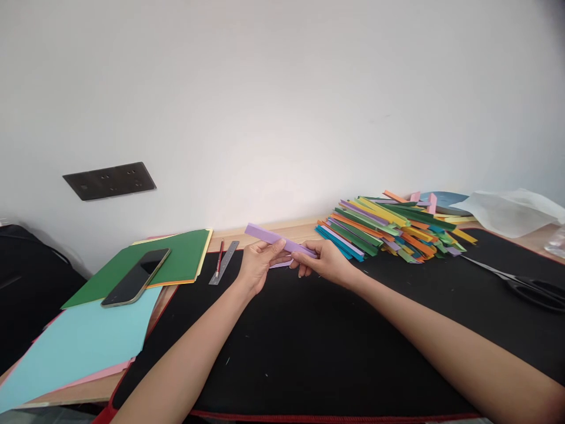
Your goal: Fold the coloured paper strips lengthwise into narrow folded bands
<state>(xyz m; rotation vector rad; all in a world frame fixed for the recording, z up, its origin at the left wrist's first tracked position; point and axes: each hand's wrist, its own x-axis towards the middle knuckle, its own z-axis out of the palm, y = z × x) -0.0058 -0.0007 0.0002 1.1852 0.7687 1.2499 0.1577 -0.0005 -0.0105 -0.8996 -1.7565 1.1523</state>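
Both hands grip one purple paper strip (260, 234), held slanting above the black mat (282, 353). My left hand (258, 265) is closed on it near the middle, thumb on top. At its lower right end, my right hand (324, 259) pinches the strip between thumb and fingers. Another bit of light purple paper (281, 265) shows below and behind the hands; whether it touches them I cannot tell. To the right of my right hand lies a big pile of folded paper strips (388, 227) in many colours.
Left of the hands lie a metal ruler (227, 259) and a red pencil (219, 258). A phone (136, 277) rests on green paper sheets (106, 272), with light blue sheets (88, 341) nearer. Scissors (529, 288), a blue plate (445, 200) and a plastic bag (512, 212) are at right.
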